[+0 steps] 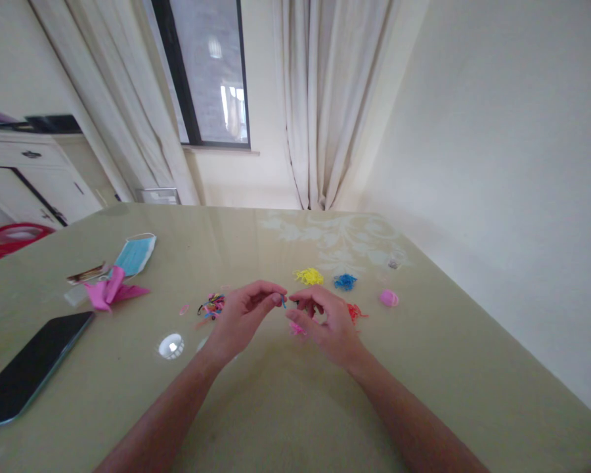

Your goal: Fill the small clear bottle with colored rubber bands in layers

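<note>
One blue band (283, 301): centre of frame, in the left hand (243, 314).
Left hand: thumb and forefinger pinching the band.
Right hand (331, 320): fingers curled, thumb parted from forefinger, near the band.
Mixed pile (211, 307): left of centre; colour sorting judged in hand.
Blue pile (345, 282): right of centre; next move likely calls for light release there.

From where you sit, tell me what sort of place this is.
Probably a room in a home: long pale curtains beside a window, and a white cabinet beyond the table.
</note>
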The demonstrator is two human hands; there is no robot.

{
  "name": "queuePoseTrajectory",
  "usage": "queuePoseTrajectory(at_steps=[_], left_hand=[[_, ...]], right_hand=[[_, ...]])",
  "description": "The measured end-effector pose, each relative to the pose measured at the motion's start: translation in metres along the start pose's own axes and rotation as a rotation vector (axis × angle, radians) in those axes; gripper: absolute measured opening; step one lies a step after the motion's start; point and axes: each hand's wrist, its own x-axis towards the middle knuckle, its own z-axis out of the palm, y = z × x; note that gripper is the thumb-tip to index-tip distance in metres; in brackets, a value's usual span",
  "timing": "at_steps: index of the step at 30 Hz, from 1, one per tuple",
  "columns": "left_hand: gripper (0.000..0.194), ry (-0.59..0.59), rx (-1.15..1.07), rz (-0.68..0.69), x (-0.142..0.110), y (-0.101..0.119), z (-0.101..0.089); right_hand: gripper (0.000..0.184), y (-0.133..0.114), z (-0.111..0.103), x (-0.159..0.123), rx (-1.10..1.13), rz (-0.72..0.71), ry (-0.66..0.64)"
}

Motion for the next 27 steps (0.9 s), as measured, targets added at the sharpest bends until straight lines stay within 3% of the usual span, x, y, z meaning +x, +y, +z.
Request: queuePoseTrajectory(at_steps=[6,11,20,27], left_hand=[[0.024,-0.024,0.012,-0.002,-0.0036,-0.002,0.0045],[0.022,0.023,0.013,0.021,-0.0041,-0.0001,0.0048],[0.018,-0.009,-0.054,0.033,-0.0058,0.0034,0.0051],[0.017,0.0,0.008,0.05,-0.0059,0.002,0.0037]], right_hand=[[0.018,-0.0065,-0.0022,-0.0023,-0.038,0.005,0.033],[0.025,-0.0042,-0.003,-0.0015,-0.033,0.021,0.004],[0.026,0.0004,0.0013,-0.0016,0.199,0.222,-0.097],[0.028,-0.0029,-0.0012,0.0011,0.228,0.219,-0.071]])
